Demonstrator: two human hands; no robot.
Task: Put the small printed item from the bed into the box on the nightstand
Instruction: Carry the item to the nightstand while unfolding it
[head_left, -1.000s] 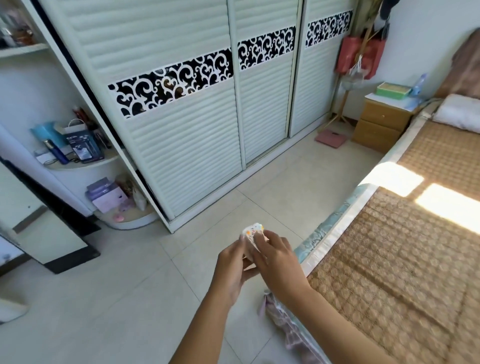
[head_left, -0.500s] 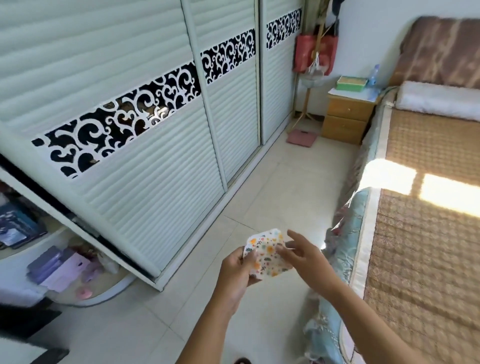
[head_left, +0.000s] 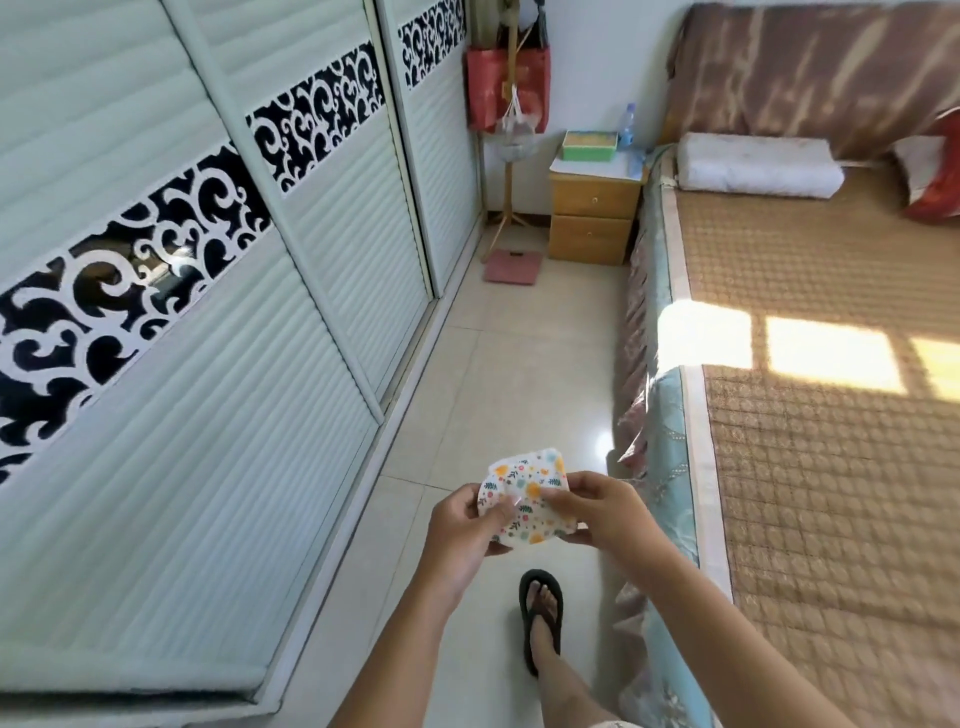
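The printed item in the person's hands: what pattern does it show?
White printed item, small orange, yellow and green floral print; head view.

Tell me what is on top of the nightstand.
On the nightstand sit a green box and, beside it toward the bed, a clear water bottle, over a pale sheet. Nothing can be made out inside the box from here.

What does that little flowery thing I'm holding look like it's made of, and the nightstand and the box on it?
The printed item, held by the left hand and right hand, looks like soft matte fabric or paper: it bends between the fingers. The nightstand looks like light varnished wood with visible grain and small knobs. The green box could be plastic or card; too distant to tell.
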